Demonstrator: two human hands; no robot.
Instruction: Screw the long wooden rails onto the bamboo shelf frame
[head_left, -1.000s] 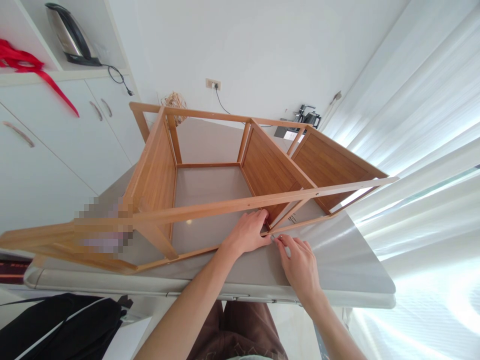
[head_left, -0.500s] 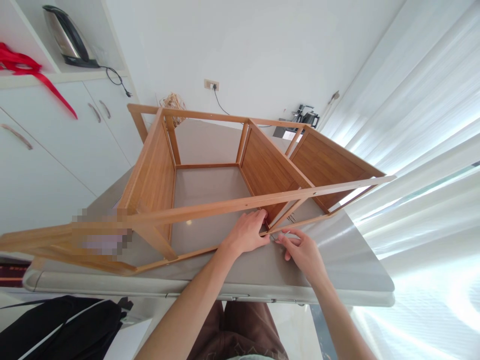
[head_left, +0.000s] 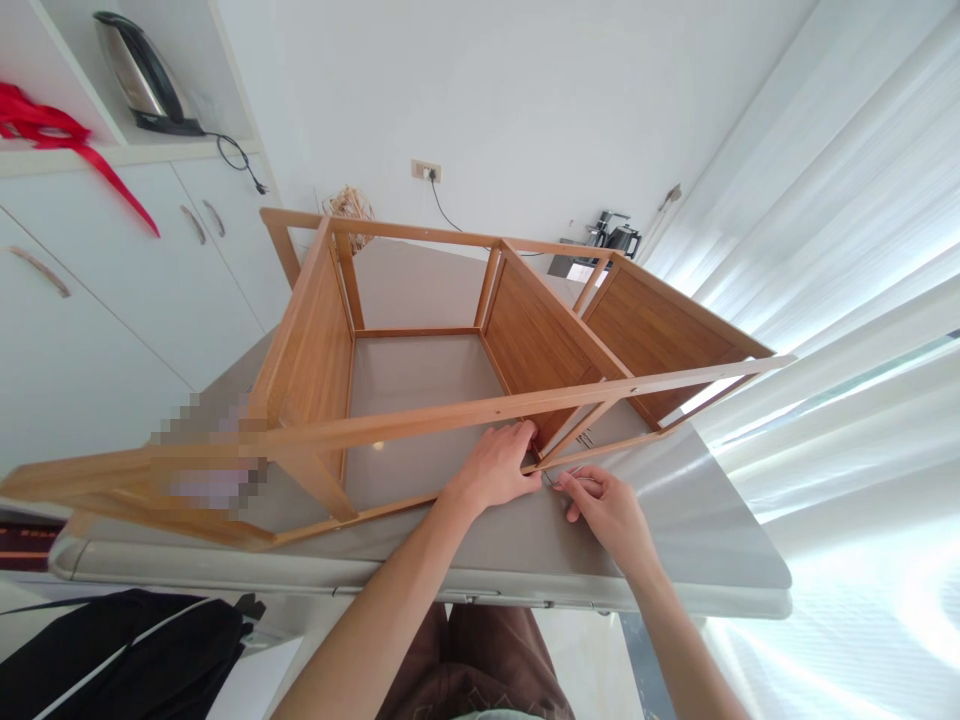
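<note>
A wooden shelf frame [head_left: 420, 423] lies on its side across the grey table. My left hand [head_left: 496, 468] is closed around the lower near edge of its middle panel [head_left: 536, 345], thumb on the near rail. Just right of it, my right hand [head_left: 606, 505] pinches a thin bent metal hex key [head_left: 549, 481]. The key's tip is at the rail's joint with the middle panel; whether it sits in a screw head is too small to tell. Several thin metal screws [head_left: 584, 438] lie on the table behind the near rail.
The grey table [head_left: 697, 510] ends at a rounded front edge close to my body. White cabinets [head_left: 112, 270] with a kettle [head_left: 141, 75] and red ribbon [head_left: 82, 145] stand left. White curtains [head_left: 847, 280] hang right. A black bag [head_left: 127, 650] is below, at lower left.
My right hand has shifted very slightly, still pinching the hex key at the joint. My left hand keeps its place on the frame. The whole view has drifted a little.
</note>
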